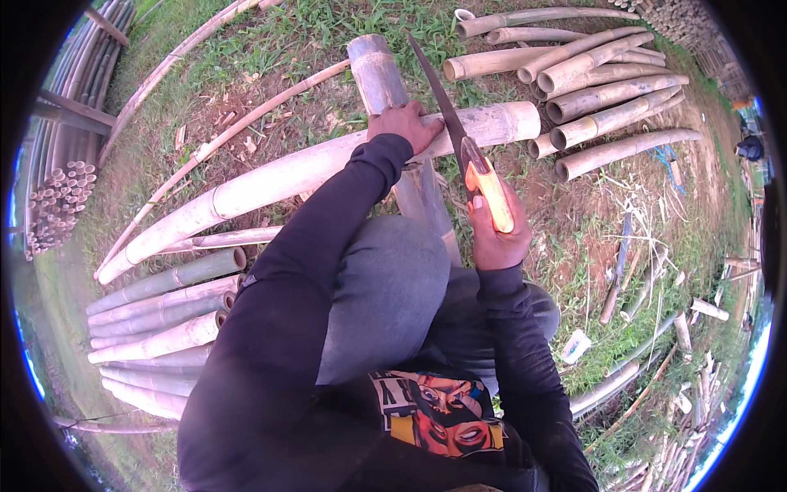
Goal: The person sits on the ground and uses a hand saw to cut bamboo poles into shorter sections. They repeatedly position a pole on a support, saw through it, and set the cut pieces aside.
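seen from above, the left hand presses flat on a long pale bamboo pole lying across the grass; the right hand grips a knife by its orange handle, blade resting on the pole; more cut poles lie nearby

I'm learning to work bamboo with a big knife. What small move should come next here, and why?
Probably bring the knife down onto the long pale bamboo pole. The right hand holds its orange handle with the blade raised over the pole, and the left hand already presses the pole steady beside it.
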A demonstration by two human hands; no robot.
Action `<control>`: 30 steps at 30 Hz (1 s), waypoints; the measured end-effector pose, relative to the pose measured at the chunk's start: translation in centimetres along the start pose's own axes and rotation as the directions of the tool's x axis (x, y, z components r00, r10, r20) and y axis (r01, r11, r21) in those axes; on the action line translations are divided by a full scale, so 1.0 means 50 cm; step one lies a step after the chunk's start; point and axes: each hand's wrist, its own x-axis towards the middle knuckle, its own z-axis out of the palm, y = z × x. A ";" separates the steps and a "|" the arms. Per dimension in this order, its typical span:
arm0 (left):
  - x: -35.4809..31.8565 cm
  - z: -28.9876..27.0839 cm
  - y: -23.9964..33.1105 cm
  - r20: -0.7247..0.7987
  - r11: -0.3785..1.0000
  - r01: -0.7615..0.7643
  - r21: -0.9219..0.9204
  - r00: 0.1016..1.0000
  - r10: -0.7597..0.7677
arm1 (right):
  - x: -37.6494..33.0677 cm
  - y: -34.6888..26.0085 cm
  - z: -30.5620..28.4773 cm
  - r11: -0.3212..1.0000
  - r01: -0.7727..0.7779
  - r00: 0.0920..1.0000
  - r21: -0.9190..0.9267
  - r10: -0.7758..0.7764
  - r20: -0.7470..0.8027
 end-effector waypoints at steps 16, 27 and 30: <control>-0.005 0.008 -0.007 -0.048 0.999 -0.048 0.011 0.998 0.048 | 0.023 0.018 0.024 0.999 0.020 0.999 -0.027 -0.020 -0.026; 0.005 0.033 -0.015 -0.066 0.998 -0.065 0.001 0.996 0.065 | -0.147 -0.148 -0.067 0.992 0.007 1.000 -0.124 -0.006 0.009; -0.003 0.022 -0.018 -0.055 0.991 -0.097 -0.093 0.994 0.093 | -0.018 -0.045 0.015 0.993 -0.004 1.000 -0.115 0.003 -0.006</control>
